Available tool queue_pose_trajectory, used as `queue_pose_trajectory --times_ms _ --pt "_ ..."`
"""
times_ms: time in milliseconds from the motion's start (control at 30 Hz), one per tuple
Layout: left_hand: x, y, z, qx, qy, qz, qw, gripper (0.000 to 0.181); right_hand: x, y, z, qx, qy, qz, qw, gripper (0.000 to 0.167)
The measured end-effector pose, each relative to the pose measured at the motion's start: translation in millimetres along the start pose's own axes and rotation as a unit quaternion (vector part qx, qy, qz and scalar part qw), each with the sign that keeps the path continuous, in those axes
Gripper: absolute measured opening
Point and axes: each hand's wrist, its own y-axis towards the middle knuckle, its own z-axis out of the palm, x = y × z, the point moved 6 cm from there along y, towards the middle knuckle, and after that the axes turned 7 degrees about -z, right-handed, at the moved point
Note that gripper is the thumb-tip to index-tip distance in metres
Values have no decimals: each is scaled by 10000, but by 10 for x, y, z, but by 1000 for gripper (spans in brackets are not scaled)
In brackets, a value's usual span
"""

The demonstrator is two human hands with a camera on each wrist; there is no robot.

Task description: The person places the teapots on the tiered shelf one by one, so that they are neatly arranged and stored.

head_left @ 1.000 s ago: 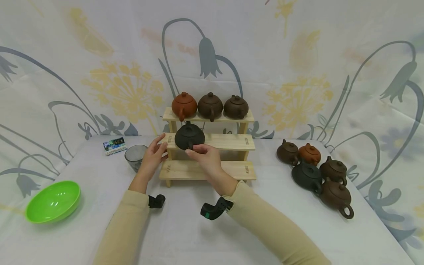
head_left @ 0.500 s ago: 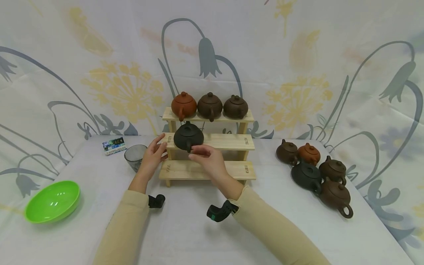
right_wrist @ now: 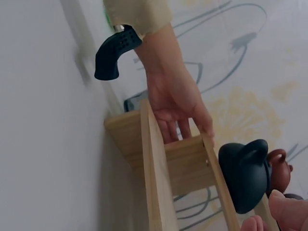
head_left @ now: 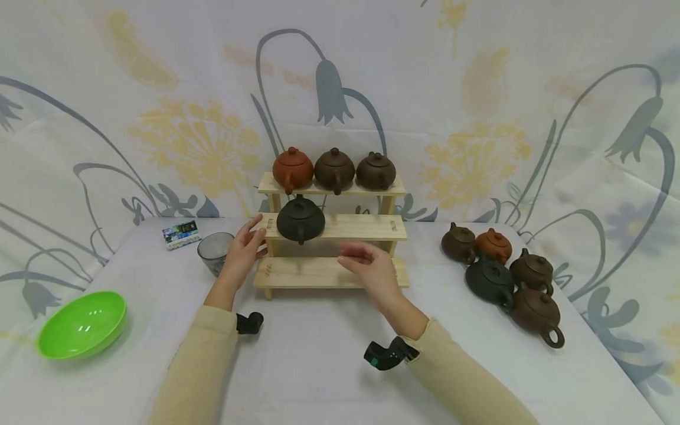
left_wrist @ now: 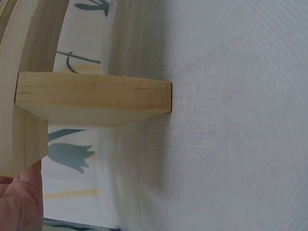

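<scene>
**A:** Status? Nearest first.

**B:** Right forearm (head_left: 457,366) enters my head feed from lower right. Right hand (head_left: 374,274) just right of centre, fingers loosely bent toward the thumb, nothing in that grip. Touching no teapot.

**A:** Left?

**B:** Left hand (head_left: 241,251) left of centre, reaching up to the left end of the middle shelf (head_left: 366,225). Fingers look relaxed against the wood; I can't see that grip wrapped round anything. Guess: steadying it.

**A:** What's left?

**B:** I count five on the surface (head_left: 308,366), clustered at frame right: three brown teapots (head_left: 536,310), one black teapot (head_left: 487,280), one orange teapot (head_left: 494,246). I'd call those the remainder, if they all belong on the rack (head_left: 303,274).

**A:** Placed?

**B:** Four of nine by my read, a bit under half. Dark teapot (head_left: 300,218) is upright near the left end of that middle shelf, handle toward my camera. No hand on it, so I'd log it done. Farther back, upper centre, the top shelf (head_left: 313,189) carries a red-brown teapot (head_left: 293,169) and two dark brown teapots (head_left: 334,169) in a row.
</scene>
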Motion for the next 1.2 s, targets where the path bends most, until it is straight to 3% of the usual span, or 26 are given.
queue_pose_trajectory --times_ms 500,767,1200 --pt "-17 -14 -2 10 12 -29 10000 53 -75 -125 -577 -469 51 232 9986 31" --pt "-33 -36 15 15 -51 -99 9999 52 -121 -217 -939 -797 -286 394 9956 36" --pt "-27 -29 5 -1 -23 -106 9999 52 -217 -422 -1526 -1163 -271 673 9906 28"
